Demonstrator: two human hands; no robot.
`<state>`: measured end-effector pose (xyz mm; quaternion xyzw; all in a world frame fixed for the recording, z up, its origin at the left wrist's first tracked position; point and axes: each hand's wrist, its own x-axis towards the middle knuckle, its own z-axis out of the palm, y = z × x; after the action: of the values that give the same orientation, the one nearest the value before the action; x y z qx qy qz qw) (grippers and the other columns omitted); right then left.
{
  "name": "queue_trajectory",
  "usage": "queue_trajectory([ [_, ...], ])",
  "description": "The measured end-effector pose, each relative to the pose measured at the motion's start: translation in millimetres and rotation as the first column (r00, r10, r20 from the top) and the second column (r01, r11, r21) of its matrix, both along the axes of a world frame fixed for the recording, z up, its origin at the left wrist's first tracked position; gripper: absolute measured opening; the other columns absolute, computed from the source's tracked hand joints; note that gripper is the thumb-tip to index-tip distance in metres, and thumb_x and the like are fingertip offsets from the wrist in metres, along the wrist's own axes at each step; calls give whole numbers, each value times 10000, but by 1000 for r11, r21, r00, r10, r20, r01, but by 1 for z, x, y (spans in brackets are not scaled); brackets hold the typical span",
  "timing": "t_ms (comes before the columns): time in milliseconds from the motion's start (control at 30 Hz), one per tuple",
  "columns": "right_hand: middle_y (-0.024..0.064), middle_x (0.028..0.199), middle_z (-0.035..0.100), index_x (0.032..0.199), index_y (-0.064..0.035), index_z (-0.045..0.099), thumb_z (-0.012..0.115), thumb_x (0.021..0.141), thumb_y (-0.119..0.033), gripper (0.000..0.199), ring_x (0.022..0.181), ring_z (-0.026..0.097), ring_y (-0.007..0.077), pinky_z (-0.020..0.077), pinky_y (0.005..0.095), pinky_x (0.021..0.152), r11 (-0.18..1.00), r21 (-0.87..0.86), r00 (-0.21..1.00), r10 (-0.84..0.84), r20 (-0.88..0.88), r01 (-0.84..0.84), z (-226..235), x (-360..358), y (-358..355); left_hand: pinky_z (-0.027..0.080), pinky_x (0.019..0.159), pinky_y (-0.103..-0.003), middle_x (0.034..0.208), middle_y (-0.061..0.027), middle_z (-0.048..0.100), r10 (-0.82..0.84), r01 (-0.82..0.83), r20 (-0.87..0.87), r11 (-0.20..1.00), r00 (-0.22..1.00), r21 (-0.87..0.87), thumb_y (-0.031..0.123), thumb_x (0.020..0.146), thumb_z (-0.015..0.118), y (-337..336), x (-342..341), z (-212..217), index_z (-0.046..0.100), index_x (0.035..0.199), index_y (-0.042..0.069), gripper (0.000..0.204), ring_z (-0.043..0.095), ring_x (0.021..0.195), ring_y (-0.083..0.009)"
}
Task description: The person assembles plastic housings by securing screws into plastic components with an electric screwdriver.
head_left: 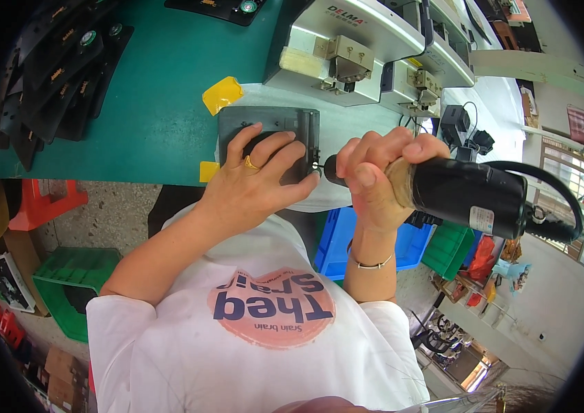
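My left hand [254,175] lies spread over a flat black rectangular block [271,117] at the table's near edge. Its fingers are apart and press on a darker piece on top, mostly hidden beneath them. A yellow ring is on one finger. My right hand [381,175] is wrapped around a black electric screwdriver [467,196] with a tan band on its grip. The tool lies sideways, its tip pointing left at the block's right edge, close to a small shiny spot. Whether the tip touches a screw is too small to tell.
Several black panels [65,76] with small round parts lie overlapped at the far left of the green table [168,89]. Grey-white machines [354,34] stand at the back right. Yellow tape [223,95] sticks beside the block. Below are a blue crate [331,241] and a green crate [65,265].
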<state>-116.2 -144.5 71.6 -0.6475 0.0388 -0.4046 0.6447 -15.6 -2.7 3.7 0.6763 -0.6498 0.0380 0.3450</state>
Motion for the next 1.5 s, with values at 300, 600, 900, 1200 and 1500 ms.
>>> queue_trajectory([
  [300,25,697,491,1117,-122,419,754,799,8,480,490,466,127,493,328,503,983,-178,997,19,-76,-32,3,1,6,299,1050,-469,1109,-41,545,-26,25,-15,999,1000,-30,169,753,626,-2,2,2,614,986,258,250,499,1157,-224],
  [600,27,709,497,1332,-137,374,652,849,22,579,532,492,142,491,326,551,989,147,965,-12,263,-28,35,20,-20,358,1023,-492,1099,-50,531,-44,44,2,998,999,-41,166,648,738,-3,2,1,663,1006,253,376,492,1133,-249],
  [900,46,618,485,1329,-98,356,616,858,13,550,446,431,128,493,336,498,981,-83,921,-135,365,177,42,62,-39,354,1030,-465,1098,-77,525,-63,62,-27,997,998,-34,130,729,641,-5,4,6,612,1019,212,302,496,1151,-244],
  [1200,38,633,505,1306,-91,376,605,858,45,521,437,406,101,489,315,497,985,-36,928,-149,342,171,37,62,-42,354,1032,-457,1089,-74,529,-66,64,-47,997,997,-40,127,720,641,-5,4,7,620,1014,207,305,503,1147,-246],
  [1500,41,692,494,1309,-126,406,565,889,-4,466,526,483,134,486,357,523,976,-120,953,-146,264,182,35,58,-46,353,1031,-447,1090,-71,535,-60,59,-40,998,997,-22,128,714,645,-4,4,8,638,1008,208,304,501,1153,-249],
])
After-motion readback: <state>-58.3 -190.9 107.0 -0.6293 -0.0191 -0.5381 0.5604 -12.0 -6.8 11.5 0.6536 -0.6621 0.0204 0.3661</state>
